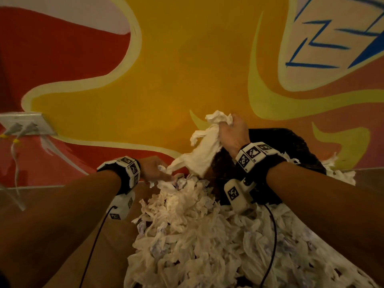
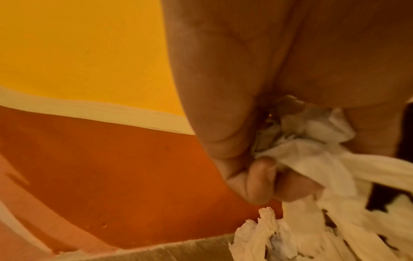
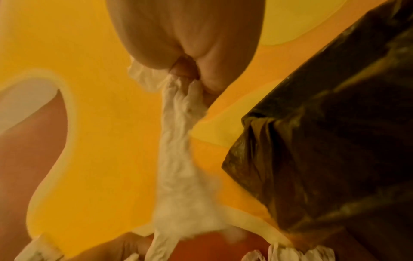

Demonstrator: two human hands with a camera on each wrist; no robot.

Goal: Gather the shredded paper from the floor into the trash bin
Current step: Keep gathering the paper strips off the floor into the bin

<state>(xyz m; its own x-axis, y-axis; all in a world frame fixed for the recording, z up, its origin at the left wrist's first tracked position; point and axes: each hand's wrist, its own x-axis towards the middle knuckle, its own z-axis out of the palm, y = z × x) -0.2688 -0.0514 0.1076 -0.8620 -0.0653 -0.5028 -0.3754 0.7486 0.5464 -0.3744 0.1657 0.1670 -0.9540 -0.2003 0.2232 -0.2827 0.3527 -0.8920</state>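
Head view: blue painted strokes [image 1: 324, 41] at the upper right of the wall mural [image 1: 187, 59] look like letters but cannot be read; the wrist bands [image 1: 252, 154] carry only black-and-white square code tags. The right hand [image 1: 233, 135] is raised, fingers curled tight around a long strip of paper [image 1: 204, 151] that hangs down to the left hand [image 1: 154, 169]. The left hand is low at the far edge of the paper pile [image 1: 197, 235], fingers pinching a wad of it. The pile covers the floor [image 1: 62, 215] between the forearms. The trash bin [image 1: 291, 146], lined with a black bag, stands against the wall just beyond the right wrist, more paper beside it. Bare floor lies to the left, under a wall outlet [image 1: 25, 123].
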